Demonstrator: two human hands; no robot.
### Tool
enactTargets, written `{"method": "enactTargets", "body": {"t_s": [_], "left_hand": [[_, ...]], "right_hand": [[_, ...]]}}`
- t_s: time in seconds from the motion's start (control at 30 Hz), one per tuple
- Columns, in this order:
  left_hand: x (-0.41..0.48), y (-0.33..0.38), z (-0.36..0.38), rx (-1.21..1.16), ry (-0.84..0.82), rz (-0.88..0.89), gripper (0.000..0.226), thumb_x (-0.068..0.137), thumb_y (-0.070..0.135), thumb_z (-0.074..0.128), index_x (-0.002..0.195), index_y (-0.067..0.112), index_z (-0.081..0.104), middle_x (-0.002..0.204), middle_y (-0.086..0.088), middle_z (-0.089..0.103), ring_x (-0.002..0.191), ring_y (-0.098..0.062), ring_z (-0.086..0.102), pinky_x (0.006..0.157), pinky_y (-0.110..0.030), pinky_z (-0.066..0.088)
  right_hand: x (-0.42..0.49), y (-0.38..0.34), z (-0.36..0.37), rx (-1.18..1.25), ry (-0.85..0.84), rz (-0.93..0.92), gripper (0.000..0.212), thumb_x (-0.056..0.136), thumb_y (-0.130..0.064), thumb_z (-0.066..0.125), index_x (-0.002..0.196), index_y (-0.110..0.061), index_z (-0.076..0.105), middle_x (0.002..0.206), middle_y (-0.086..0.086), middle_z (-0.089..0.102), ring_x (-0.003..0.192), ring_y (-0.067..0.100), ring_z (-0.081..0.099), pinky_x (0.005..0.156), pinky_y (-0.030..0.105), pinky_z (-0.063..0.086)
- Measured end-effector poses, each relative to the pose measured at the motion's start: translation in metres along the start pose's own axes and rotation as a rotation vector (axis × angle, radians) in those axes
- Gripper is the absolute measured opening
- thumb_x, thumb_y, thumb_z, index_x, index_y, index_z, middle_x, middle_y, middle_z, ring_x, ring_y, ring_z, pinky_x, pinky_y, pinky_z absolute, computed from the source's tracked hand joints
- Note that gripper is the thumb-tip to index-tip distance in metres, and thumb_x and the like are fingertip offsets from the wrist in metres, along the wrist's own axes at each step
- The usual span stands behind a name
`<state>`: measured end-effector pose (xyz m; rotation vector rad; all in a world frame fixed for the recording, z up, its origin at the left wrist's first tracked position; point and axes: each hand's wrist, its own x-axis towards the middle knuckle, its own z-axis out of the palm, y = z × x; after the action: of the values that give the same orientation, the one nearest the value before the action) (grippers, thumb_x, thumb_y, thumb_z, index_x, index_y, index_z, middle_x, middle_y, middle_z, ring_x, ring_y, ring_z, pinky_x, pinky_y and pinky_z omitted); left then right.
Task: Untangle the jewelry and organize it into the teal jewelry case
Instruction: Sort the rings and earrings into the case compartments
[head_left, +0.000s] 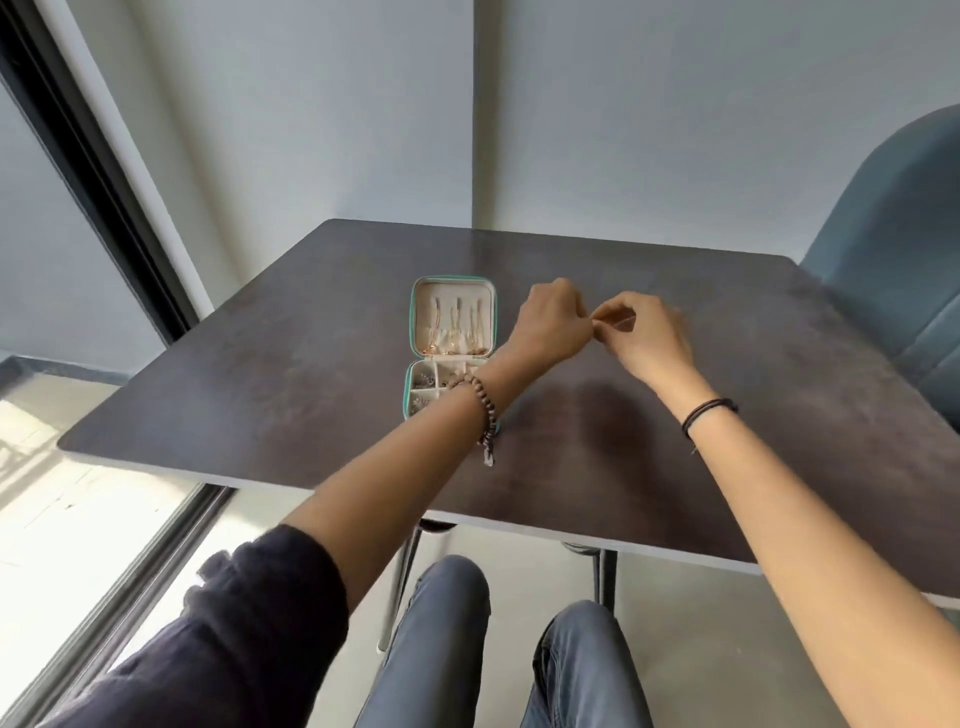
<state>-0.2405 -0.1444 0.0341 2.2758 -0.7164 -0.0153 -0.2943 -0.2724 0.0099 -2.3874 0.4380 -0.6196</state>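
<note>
Left hand (551, 323) and right hand (647, 335) grips pinch 1 tiny piece (597, 322), right of the open teal case (413, 318)

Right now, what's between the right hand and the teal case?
Head view: the left hand, fingertips meeting the right hand, wrist overlapping the teal case.

A dark table (260, 395) stood in the middle. Pale grey walls (311, 104) rose at 12 o'clock. A blue chair (893, 249) was at 3 o'clock, a dark window frame (88, 171) at 10 o'clock, sunlight on the floor (78, 493) at 8 o'clock.
</note>
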Motion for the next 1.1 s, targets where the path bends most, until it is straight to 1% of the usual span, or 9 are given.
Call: {"method": "enactTargets", "body": {"t_s": [0.07,0.13,0.27,0.4,0.57,0.7,0.83,0.97,1.1], "left_hand": [[0.015,0.003,0.013,0.084,-0.006,-0.004,0.026,0.088,0.017,0.067,0.107,0.0,0.07,0.112,-0.018,0.068,0.109,-0.034,0.061,0.09,-0.04,0.052],[0.027,0.002,0.023,0.179,-0.037,-0.034,0.042,0.092,0.031,0.066,0.121,0.001,0.061,0.128,-0.019,0.057,0.124,-0.037,0.05,0.099,-0.044,0.046],[0.041,-0.003,0.038,0.22,-0.078,-0.119,0.052,0.098,0.038,0.056,0.136,0.003,0.047,0.143,-0.021,0.041,0.135,-0.04,0.036,0.106,-0.047,0.039],[0.049,-0.012,0.046,0.239,-0.084,-0.094,0.04,0.099,0.031,0.053,0.128,0.003,0.053,0.136,-0.022,0.047,0.131,-0.039,0.041,0.102,-0.046,0.041],[0.055,-0.019,0.052,0.207,-0.047,-0.058,0.03,0.095,0.027,0.059,0.112,0.003,0.061,0.124,-0.02,0.057,0.121,-0.037,0.05,0.095,-0.044,0.046],[0.055,-0.019,0.052,0.194,-0.048,-0.041,0.027,0.093,0.023,0.059,0.11,0.002,0.061,0.123,-0.021,0.058,0.121,-0.037,0.05,0.097,-0.045,0.047],[0.052,-0.016,0.05,0.155,-0.027,-0.029,0.022,0.09,0.012,0.057,0.107,-0.001,0.061,0.118,-0.021,0.063,0.114,-0.038,0.056,0.089,-0.043,0.048],[0.05,-0.019,0.047,0.106,-0.027,-0.048,0.022,0.089,0.013,0.061,0.108,0.002,0.063,0.117,-0.019,0.064,0.111,-0.037,0.059,0.085,-0.039,0.047],[0.044,-0.023,0.041,0.009,-0.028,-0.043,0.025,0.083,0.017,0.072,0.103,0.003,0.068,0.112,-0.017,0.068,0.111,-0.032,0.061,0.088,-0.037,0.049]], "right_hand": [[0.011,0.013,0.004,-0.031,0.009,0.011,0.025,0.088,-0.025,0.073,0.11,-0.013,0.07,0.109,0.007,0.071,0.101,0.022,0.066,0.084,0.023,0.043],[0.019,0.025,0.008,-0.061,-0.018,0.023,0.038,0.091,-0.03,0.07,0.123,-0.011,0.064,0.121,0.012,0.064,0.11,0.029,0.062,0.092,0.028,0.042],[0.031,0.04,0.018,-0.095,-0.116,0.045,0.049,0.097,-0.037,0.06,0.139,-0.011,0.053,0.133,0.018,0.055,0.123,0.036,0.053,0.104,0.037,0.04],[0.039,0.048,0.027,-0.15,-0.164,0.017,0.045,0.1,-0.036,0.054,0.141,-0.017,0.053,0.13,0.021,0.055,0.126,0.042,0.048,0.107,0.041,0.039],[0.042,0.046,0.031,-0.199,-0.165,-0.043,0.033,0.099,-0.025,0.054,0.129,-0.017,0.063,0.123,0.02,0.057,0.122,0.042,0.049,0.106,0.036,0.034],[0.043,0.045,0.032,-0.198,-0.139,-0.061,0.023,0.094,-0.02,0.056,0.114,-0.017,0.067,0.114,0.015,0.061,0.114,0.04,0.053,0.097,0.037,0.042],[0.041,0.039,0.033,-0.185,-0.124,-0.065,0.017,0.092,-0.015,0.058,0.106,-0.012,0.065,0.11,0.013,0.064,0.108,0.036,0.058,0.089,0.035,0.044],[0.039,0.035,0.032,-0.088,-0.126,0.001,0.02,0.088,-0.012,0.061,0.107,-0.012,0.065,0.106,0.007,0.069,0.103,0.025,0.062,0.079,0.025,0.04],[0.034,0.032,0.028,0.112,-0.133,0.126,0.023,0.082,-0.017,0.073,0.104,-0.019,0.067,0.103,-0.002,0.071,0.098,0.014,0.065,0.083,0.025,0.048]]}}
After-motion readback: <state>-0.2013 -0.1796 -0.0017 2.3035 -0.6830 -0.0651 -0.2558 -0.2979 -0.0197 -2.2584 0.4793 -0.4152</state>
